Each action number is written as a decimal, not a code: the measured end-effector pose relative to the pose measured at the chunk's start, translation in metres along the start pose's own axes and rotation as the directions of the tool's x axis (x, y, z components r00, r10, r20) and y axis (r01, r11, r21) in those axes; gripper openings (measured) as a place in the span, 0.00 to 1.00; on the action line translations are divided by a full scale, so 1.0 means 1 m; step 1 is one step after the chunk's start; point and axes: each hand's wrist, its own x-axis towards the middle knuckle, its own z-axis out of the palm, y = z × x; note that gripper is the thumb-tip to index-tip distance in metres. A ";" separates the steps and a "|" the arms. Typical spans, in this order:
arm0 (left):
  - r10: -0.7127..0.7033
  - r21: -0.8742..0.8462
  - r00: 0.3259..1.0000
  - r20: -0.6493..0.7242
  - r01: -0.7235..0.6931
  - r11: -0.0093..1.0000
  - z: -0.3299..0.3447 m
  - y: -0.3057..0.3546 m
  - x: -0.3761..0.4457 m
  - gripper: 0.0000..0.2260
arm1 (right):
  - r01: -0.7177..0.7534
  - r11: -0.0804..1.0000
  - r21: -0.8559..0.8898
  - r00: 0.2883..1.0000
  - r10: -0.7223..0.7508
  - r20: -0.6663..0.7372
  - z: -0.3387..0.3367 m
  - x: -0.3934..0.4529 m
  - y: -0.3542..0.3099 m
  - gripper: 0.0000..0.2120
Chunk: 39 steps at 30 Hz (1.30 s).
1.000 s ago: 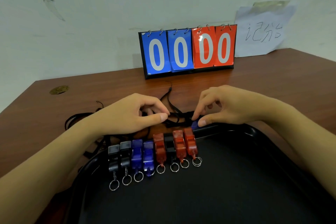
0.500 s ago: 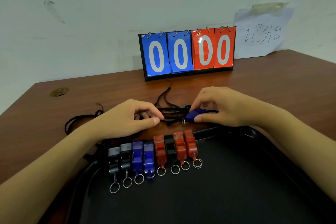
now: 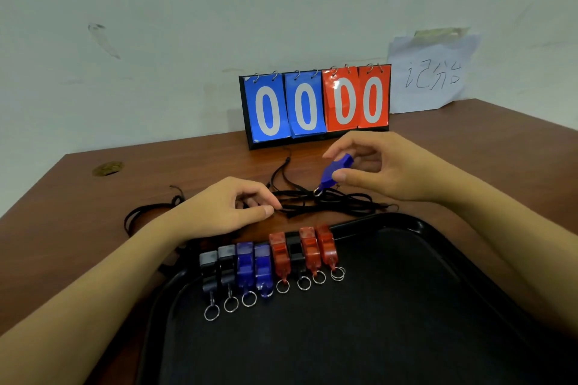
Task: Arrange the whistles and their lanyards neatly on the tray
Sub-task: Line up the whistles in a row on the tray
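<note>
A black tray [image 3: 406, 222] lies at the table's near edge. Along its far left rim stands a row of several whistles [image 3: 269, 262]: black, blue and red, each with a metal ring pointing toward me. My right hand [image 3: 384, 169] holds a blue whistle [image 3: 336, 170] lifted above the table, its ring still joined to a tangle of black lanyards [image 3: 328, 201] lying just beyond the tray. My left hand [image 3: 225, 209] rests on the table and pinches the left end of that tangle. Another black lanyard [image 3: 147, 212] lies further left.
A flip scoreboard [image 3: 316, 103] showing 00 00 stands at the back of the brown table [image 3: 469, 141], against the wall. A paper note [image 3: 431, 72] is taped to the wall at right. A round brass fitting [image 3: 108, 168] sits at the table's far left.
My right hand has lifted the blue whistle up off the table and away from the tray rim, drawing its lanyard taut. My left hand has stayed on the cords.
</note>
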 end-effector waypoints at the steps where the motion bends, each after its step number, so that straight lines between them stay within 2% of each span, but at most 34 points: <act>1: -0.002 -0.007 1.000 -0.005 0.002 1.000 0.000 0.000 0.000 0.06 | -0.023 1.000 0.013 1.000 0.023 0.006 -0.002 -0.005 -0.005 0.18; 10: 0.020 -0.003 1.000 -0.015 -0.020 1.000 0.002 0.000 -0.001 0.06 | -0.055 0.998 -0.039 0.995 0.058 0.080 -0.010 -0.054 -0.032 0.15; 14: 0.024 0.006 1.000 -0.009 -0.024 1.000 0.002 0.003 -0.002 0.07 | -0.085 0.993 -0.076 0.982 0.096 0.165 -0.004 -0.060 -0.033 0.15; 17: 0.028 0.013 0.999 -0.016 -0.028 1.000 0.004 0.005 -0.003 0.07 | -0.109 0.983 -0.148 0.965 0.140 0.220 0.002 -0.061 -0.031 0.20; 19: 0.028 0.013 0.999 -0.022 -0.028 1.000 0.006 0.003 -0.003 0.07 | -0.139 0.972 -0.191 0.958 0.181 0.222 0.006 -0.062 -0.030 0.22; 25: 0.030 -0.020 0.999 -0.037 -0.031 0.999 0.007 0.001 -0.002 0.07 | -0.123 0.969 -0.212 0.964 0.167 0.205 0.014 -0.057 -0.023 0.15; 30: 0.037 -0.029 0.998 -0.050 -0.038 0.999 0.009 0.002 -0.003 0.07 | -0.038 0.951 -0.308 0.985 0.088 0.151 0.021 -0.049 -0.015 0.14; 39: 0.060 -0.047 0.997 -0.045 -0.062 0.997 0.010 0.000 -0.004 0.08 | 0.001 0.919 -0.394 0.977 0.083 0.196 0.030 -0.036 -0.010 0.15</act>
